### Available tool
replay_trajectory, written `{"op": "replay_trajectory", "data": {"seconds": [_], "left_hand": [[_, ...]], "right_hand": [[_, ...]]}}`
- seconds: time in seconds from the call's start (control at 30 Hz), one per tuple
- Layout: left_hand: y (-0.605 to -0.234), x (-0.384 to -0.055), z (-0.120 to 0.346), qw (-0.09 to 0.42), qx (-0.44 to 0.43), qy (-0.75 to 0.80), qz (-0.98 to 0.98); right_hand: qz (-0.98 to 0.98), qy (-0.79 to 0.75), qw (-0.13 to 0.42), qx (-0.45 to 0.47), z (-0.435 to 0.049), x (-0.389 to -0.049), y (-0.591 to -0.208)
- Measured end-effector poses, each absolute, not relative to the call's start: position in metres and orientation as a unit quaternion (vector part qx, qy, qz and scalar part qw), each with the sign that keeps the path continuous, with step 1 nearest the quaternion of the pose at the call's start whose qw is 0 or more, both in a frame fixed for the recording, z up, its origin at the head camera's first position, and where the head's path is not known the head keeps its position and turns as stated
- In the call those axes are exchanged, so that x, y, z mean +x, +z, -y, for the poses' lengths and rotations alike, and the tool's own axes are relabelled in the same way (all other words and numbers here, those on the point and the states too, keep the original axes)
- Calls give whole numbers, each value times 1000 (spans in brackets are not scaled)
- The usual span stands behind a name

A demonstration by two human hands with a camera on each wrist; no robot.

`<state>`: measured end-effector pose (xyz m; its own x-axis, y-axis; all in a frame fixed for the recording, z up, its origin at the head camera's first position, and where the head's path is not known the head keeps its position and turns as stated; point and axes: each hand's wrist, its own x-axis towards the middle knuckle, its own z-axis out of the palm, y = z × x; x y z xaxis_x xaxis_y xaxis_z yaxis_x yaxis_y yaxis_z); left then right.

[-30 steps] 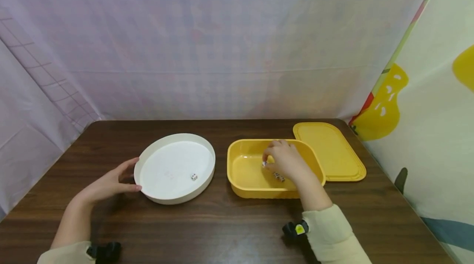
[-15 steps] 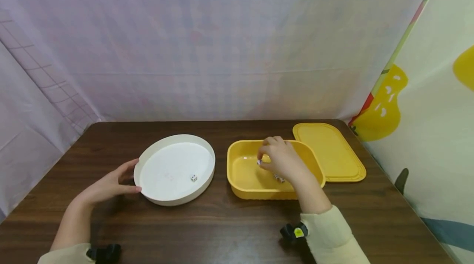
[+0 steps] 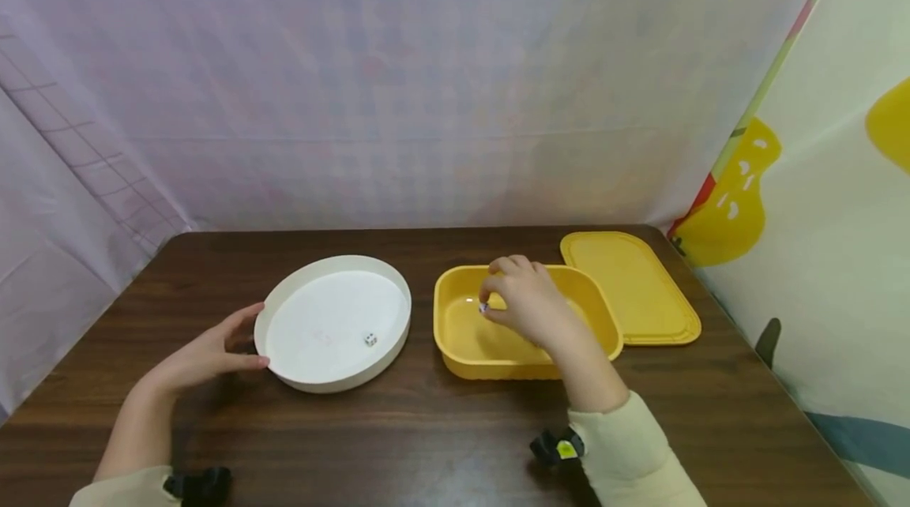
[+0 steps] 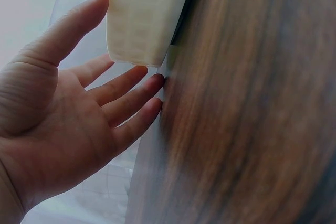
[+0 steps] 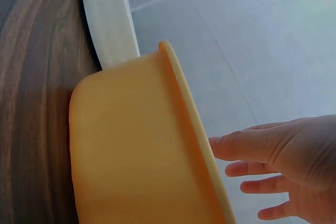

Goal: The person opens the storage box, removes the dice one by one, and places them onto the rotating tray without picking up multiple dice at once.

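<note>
My left hand (image 3: 199, 357) touches the near-left side of a round white tray (image 3: 323, 309), thumb and fingers spread apart. In the left wrist view its fairly straight fingers (image 4: 123, 85) meet the tray's outer wall (image 4: 144, 19). One white die (image 3: 370, 339) lies in the tray, toward its right side. Over the yellow box (image 3: 490, 371) my right hand (image 3: 529, 306) pinches another die (image 3: 483, 307) between thumb and fingertips. The right wrist view shows the thumb at the box rim (image 5: 191, 114), the die hidden behind the wall. Hand and wrist cover part of the box's inside.
A yellow lid (image 3: 636, 290) lies on the dark wooden table (image 3: 398, 444), behind and right of the box. A narrow strip of table separates tray and box. Pale cloth (image 3: 441, 80) hangs behind the table's far edge.
My right hand has moved left across the box with the pinched die. The dice seen earlier on the box floor are now hidden behind it. My left hand stays at the tray.
</note>
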<state>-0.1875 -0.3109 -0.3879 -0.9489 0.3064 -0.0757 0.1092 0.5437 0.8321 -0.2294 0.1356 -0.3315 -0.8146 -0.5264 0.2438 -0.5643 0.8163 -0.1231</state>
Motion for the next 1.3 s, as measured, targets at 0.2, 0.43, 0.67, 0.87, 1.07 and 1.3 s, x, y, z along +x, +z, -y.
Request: {"op": "replay_trajectory", "data": {"seconds": [0.2, 0.43, 0.67, 0.87, 1.07, 1.3], "left_hand": [[-386, -187, 310, 105, 120, 461, -873], [-388, -189, 310, 102, 125, 459, -874], [-389, -189, 311, 101, 127, 456, -875], [-390, -189, 311, 103, 122, 454, -876], [-391, -188, 311, 99, 124, 456, -876], [-389, -189, 310, 98, 127, 447, -880]], "right_hand": [[944, 96, 105, 296, -127, -229, -327], [939, 91, 113, 312, -112, -230, -320], [939, 93, 99, 316, -97, -229, -313], [938, 83, 90, 323, -83, -227, -308], [930, 78, 100, 345, -70, -227, -305], [920, 77, 108, 369, -57, -228, -305]]}}
